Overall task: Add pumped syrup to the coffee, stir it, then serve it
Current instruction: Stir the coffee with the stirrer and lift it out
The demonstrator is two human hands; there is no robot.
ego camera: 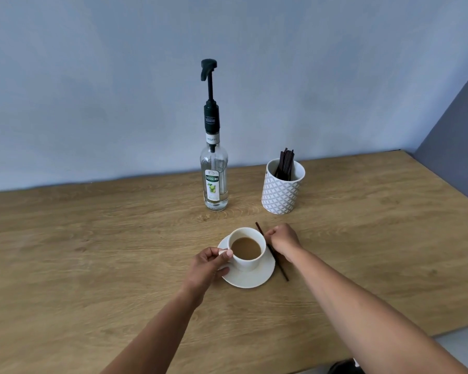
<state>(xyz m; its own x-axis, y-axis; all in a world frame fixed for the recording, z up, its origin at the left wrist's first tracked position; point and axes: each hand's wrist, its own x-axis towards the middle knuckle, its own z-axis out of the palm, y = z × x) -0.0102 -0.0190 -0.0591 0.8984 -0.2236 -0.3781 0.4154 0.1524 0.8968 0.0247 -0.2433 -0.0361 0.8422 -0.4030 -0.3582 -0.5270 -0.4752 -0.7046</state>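
A white cup of milky coffee (246, 249) stands on a white saucer (250, 279) in the middle of the wooden table (92, 252). My left hand (210, 263) pinches the cup's handle on its left side. My right hand (283, 238) is closed on a thin dark stir stick (281, 268) that lies slanted along the right edge of the saucer, one end behind the cup and the other on the table. The clear syrup bottle (214, 182) with a tall black pump (208, 70) stands upright behind the cup.
A white patterned holder (281, 188) with several dark stir sticks stands to the right of the bottle. A blue wall runs behind the table. The table's front edge shows at the lower right.
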